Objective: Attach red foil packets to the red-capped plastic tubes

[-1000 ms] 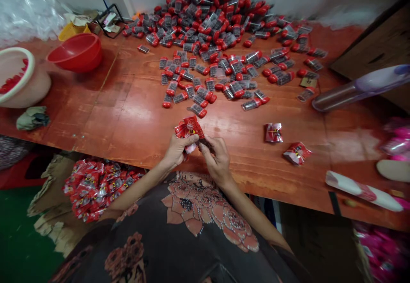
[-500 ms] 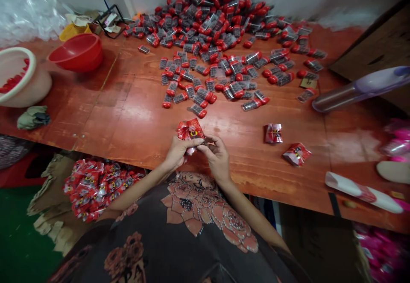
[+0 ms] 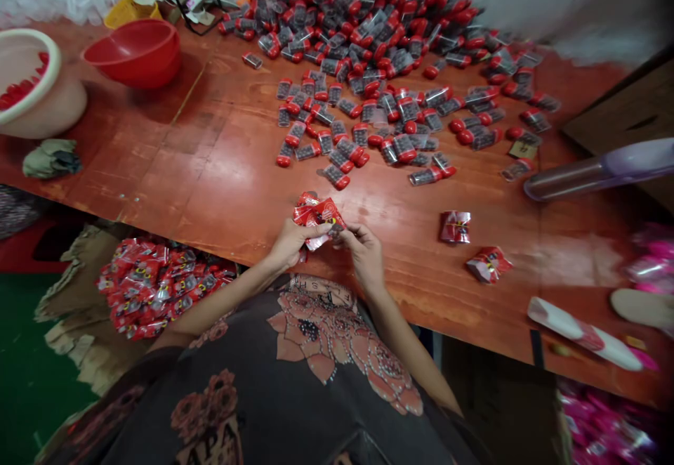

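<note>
My left hand [image 3: 287, 244] and my right hand [image 3: 364, 256] are just over the table's near edge, both gripping a crumpled red foil packet [image 3: 316, 213]. The left hand holds its lower part, and the right fingertips pinch its right corner. Something small and dark shows between my fingers, too hidden to name. Beyond the hands, loose clear tubes with red caps [image 3: 337, 128] spread across the table from a large heap [image 3: 358, 33]. Two more red foil packets [image 3: 456, 227] [image 3: 489, 264] lie to the right of my right hand.
The red-stained wooden table [image 3: 158, 170] holds a red plastic bowl [image 3: 134, 54] and a white basin [image 3: 31, 79] at the left. A cardboard box of red packets [image 3: 163, 286] sits below the near edge. A clear-and-purple cylinder [image 3: 595, 173] lies at the right.
The camera has tilted, so the table scene sits higher and shifted slightly right. My hands have drawn a little apart, and the packet between them has turned and crumpled differently.
</note>
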The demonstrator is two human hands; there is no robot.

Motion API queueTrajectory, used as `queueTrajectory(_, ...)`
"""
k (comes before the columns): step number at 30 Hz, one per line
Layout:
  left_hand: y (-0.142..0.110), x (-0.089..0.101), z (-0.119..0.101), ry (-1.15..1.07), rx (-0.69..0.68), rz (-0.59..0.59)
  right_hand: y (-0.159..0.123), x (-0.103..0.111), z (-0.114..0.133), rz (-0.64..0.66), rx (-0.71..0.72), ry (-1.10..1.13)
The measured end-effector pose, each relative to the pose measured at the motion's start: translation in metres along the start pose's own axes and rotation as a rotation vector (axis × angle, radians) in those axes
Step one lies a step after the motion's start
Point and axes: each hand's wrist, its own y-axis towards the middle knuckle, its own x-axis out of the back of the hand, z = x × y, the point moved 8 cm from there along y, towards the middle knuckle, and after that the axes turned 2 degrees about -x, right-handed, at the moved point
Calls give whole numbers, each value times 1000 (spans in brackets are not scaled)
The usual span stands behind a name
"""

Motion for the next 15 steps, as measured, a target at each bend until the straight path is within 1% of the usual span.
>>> queueTrajectory(5, 1, 1, 11, -1, 37, 14, 6, -3, -6, -1, -16, -40)
queueTrajectory(7, 2, 6, 14, 10, 47, 12, 8, -3, -9, 9, -21, -79)
queueTrajectory(9, 5, 19, 13, 31, 55, -38, 13, 2, -11, -6, -18, -137)
queueTrajectory(12, 6, 47, 5, 33, 82, -169, 22, 18, -14, -78, -2, -277)
queueTrajectory(14, 7, 61, -3, -32, 111, -214, 30, 23, -19, -98, -4, -407)
queueTrajectory(15, 8, 65, -7, -79, 126, -218, 35, 22, -21, -95, 7, -481)
